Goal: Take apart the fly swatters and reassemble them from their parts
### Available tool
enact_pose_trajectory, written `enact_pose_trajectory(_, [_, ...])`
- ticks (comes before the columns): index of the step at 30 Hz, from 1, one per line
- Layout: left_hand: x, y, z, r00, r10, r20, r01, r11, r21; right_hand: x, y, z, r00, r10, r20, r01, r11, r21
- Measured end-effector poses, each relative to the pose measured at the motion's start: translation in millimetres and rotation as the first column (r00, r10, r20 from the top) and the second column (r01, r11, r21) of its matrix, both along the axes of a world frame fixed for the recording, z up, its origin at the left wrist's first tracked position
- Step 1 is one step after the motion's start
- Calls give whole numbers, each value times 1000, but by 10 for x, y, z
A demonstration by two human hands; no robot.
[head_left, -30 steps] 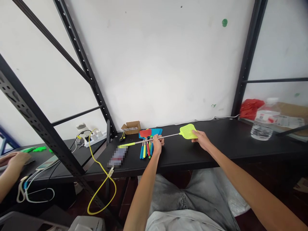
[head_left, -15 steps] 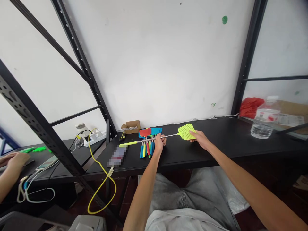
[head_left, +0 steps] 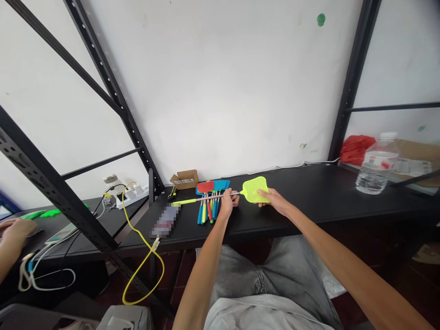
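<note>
A yellow-green fly swatter point(head_left: 255, 189) with a thin metal rod lies crosswise in front of me, its handle pointing left. My left hand point(head_left: 228, 203) is closed around the rod near the head. With my right hand point(head_left: 273, 200) I grip the right edge of the perforated head between thumb and fingers. Beneath the rod, several more fly swatters point(head_left: 208, 213) with blue, yellow, red and green handles lie side by side on the black table. Their red and blue heads point toward the wall.
A phone with a blurred screen point(head_left: 166, 221) lies by the swatter's handle. Behind are a small open carton point(head_left: 184, 179) and a yellow-black cutter point(head_left: 172, 192). A water bottle point(head_left: 376, 165) stands at right. A yellow cable point(head_left: 162, 270) hangs over the edge. Another person's hand point(head_left: 17, 229) is at far left.
The swatter's head has moved left toward my left hand, and the visible rod between them is shorter. My right hand has moved left with the head.
</note>
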State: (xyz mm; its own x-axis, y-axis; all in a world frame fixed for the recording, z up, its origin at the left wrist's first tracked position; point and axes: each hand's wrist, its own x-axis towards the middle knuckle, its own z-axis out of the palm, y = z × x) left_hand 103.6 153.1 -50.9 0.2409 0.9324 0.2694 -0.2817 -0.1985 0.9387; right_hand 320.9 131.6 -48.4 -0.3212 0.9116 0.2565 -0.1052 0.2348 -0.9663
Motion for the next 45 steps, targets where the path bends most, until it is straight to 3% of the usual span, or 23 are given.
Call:
enact_pose_trajectory(7, [14, -7, 3, 1000, 12, 2, -12, 999, -38, 2, 31, 9, 999, 50, -8, -50, 997, -67])
enact_pose_trajectory(11, [26, -31, 33, 999, 47, -4, -47, 997, -59, 117, 125, -12, 987, 21, -157, -47, 985, -168])
enact_pose_trajectory(19, [-49, -56, 76, 944, 266, 193, -247, 962, -119, 886, 212, -82, 951, -160, -266, 82, 956, -283])
enact_pose_trajectory(24, [-45, -59, 63, 928, 300, 222, -276, 952, -134, 1213, 141, -112, 960, -170, -221, 105, 954, -279])
enact_pose_trajectory(33, [-19, -42, 38, 948, 270, 169, -251, 960, -125, 1182, 75, -108, 967, -184, -177, 141, 963, -231])
enact_pose_trajectory(39, [45, -68, 8, 988, 148, 49, -143, 984, -104, 803, 63, -40, 991, -96, 96, 110, 982, -154])
enact_pose_trajectory(45, [4, -94, 47, 997, 81, 4, -81, 996, -35, 531, 85, -55, 995, -103, 4, 103, 982, -156])
